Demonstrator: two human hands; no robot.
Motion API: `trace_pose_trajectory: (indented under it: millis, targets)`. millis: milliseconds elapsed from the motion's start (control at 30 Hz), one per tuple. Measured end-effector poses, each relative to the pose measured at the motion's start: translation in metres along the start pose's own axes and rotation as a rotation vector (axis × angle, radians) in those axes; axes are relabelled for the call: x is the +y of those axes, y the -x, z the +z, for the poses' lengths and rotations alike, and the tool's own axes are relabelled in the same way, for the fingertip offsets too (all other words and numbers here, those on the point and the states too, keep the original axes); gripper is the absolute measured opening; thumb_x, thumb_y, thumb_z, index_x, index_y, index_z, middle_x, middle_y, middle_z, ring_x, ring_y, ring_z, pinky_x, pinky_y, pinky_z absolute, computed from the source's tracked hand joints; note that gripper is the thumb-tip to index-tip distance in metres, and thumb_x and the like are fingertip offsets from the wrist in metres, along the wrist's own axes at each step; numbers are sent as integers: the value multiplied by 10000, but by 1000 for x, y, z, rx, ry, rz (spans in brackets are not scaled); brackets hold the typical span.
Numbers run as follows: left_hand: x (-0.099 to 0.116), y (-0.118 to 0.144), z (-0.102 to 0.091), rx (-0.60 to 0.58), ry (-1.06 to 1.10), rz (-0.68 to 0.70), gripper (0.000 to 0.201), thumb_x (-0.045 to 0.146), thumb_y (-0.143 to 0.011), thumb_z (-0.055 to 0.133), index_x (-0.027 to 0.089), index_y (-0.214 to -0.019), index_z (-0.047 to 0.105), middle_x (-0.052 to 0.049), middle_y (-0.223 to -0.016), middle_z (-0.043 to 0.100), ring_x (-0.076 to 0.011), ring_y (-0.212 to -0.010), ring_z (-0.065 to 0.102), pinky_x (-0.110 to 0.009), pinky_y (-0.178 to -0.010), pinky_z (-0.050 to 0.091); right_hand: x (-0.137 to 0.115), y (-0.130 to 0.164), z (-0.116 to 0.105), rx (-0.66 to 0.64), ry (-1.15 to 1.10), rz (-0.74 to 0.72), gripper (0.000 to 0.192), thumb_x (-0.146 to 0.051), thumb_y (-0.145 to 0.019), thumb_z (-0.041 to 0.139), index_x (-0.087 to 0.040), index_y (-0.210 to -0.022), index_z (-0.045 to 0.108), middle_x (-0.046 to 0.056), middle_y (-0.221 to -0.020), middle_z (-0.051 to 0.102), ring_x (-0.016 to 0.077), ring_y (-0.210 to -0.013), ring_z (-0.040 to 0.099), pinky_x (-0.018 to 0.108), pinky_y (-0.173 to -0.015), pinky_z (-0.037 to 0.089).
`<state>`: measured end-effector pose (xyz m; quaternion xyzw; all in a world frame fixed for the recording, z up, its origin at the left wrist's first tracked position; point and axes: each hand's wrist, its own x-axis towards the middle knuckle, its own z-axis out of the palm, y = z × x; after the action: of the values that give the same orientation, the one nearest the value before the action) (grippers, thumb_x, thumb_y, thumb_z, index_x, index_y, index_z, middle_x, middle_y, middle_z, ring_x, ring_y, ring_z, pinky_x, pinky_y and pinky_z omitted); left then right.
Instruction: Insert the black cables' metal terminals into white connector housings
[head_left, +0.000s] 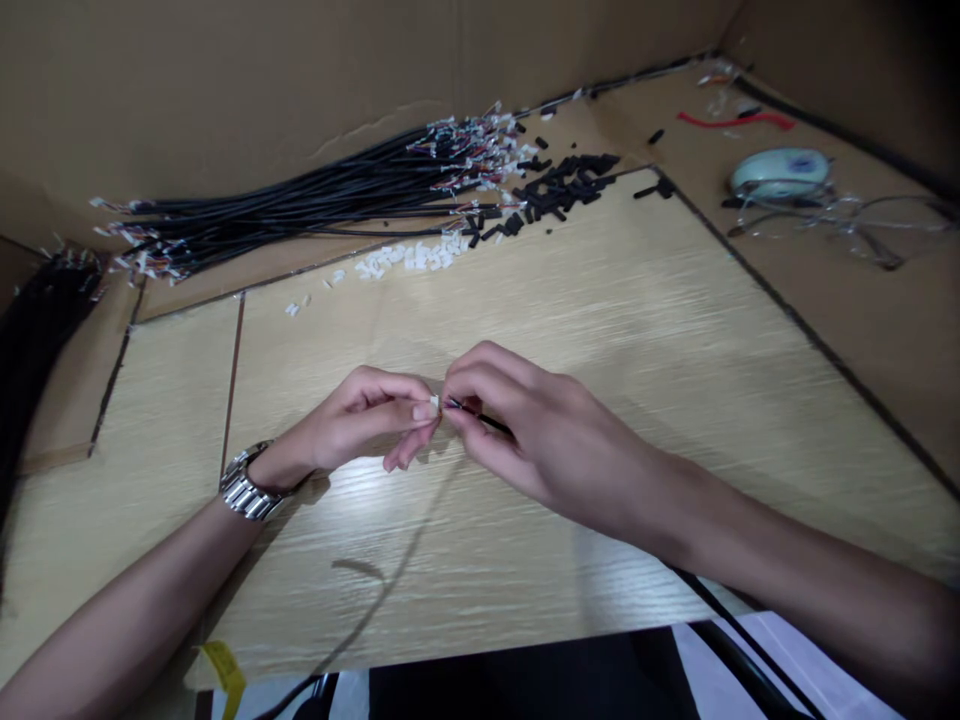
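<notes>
Over the middle of the wooden board, my left hand [375, 420] pinches a small white connector housing [434, 402] between thumb and forefinger. Close against it, my right hand [517, 410] grips the end of a black cable [495, 424], and thin coloured wires show at its tip. The wire ends are right beside the housing; whether any sit inside it is too small to tell. Past my right wrist, the black cable [709, 597] reappears and runs down over the front edge. A metal watch [251, 483] is on my left wrist.
Behind lie a bundle of black cables [300, 205], loose white housings [420, 253] and short black tubes [562, 187]. More cables [45, 320] are at the left. A pale green oval object [780, 173], eyeglasses [862, 230] and a red strip [735, 121] lie at the right. Cardboard walls [300, 80] enclose the back.
</notes>
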<state>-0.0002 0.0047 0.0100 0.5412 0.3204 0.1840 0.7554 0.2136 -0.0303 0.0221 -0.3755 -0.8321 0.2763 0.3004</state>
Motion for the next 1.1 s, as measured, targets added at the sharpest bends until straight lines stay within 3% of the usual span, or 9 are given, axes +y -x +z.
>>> trace_pose_trajectory:
  millis: [167,433,500,600,767,933,1100]
  targets:
    - [1,-2,6,76,8,5,278,321,-911,643,109,-733,660,-9,-551,635,-85,-445,568,-178,-442,460,3,1,7,44,129,-11,129,-188,-975,450,-163,-979,576,66,-988,611,143,-730,616,260,-587,458]
    - [-2,-4,5,85,-20,83,241,278,-957,576,107,-815,667,-21,-632,673,-95,-507,618,-200,-524,518,8,-2,11,108,21,12,113,-170,-971,461,-165,-981,573,78,-993,616,165,-819,623,290,-683,493]
    - [-4,-4,5,114,-55,115,254,302,-952,583,111,-806,662,-21,-629,667,-97,-509,612,-203,-526,516,8,-4,10,126,-102,80,85,-195,-965,494,-178,-945,575,52,-918,631,155,-804,625,272,-664,493]
    - [-6,-4,8,190,-157,174,272,327,-943,592,114,-789,660,-18,-626,651,-93,-515,599,-200,-532,510,6,-5,10,99,-407,298,96,-274,-962,522,-198,-913,554,-3,-755,626,126,-669,624,221,-534,484]
    - [-8,-3,14,279,-406,295,277,313,-947,571,121,-763,649,-25,-648,641,-100,-555,599,-197,-542,480,7,-8,11,39,-800,603,153,-358,-906,591,-207,-930,570,-42,-683,600,92,-476,553,181,-345,465]
    - [-9,0,16,313,-713,421,237,281,-945,557,133,-806,678,-35,-686,648,-101,-573,542,-207,-530,408,11,-10,10,-34,-858,649,267,-379,-864,632,-171,-711,566,-52,-594,545,56,-403,489,165,-333,476]
    - [-9,1,20,303,-853,456,189,253,-936,553,145,-859,687,-44,-730,675,-111,-597,557,-223,-564,420,14,-7,13,-13,-854,641,234,-361,-868,617,-170,-739,579,-47,-609,559,51,-400,472,158,-318,459]
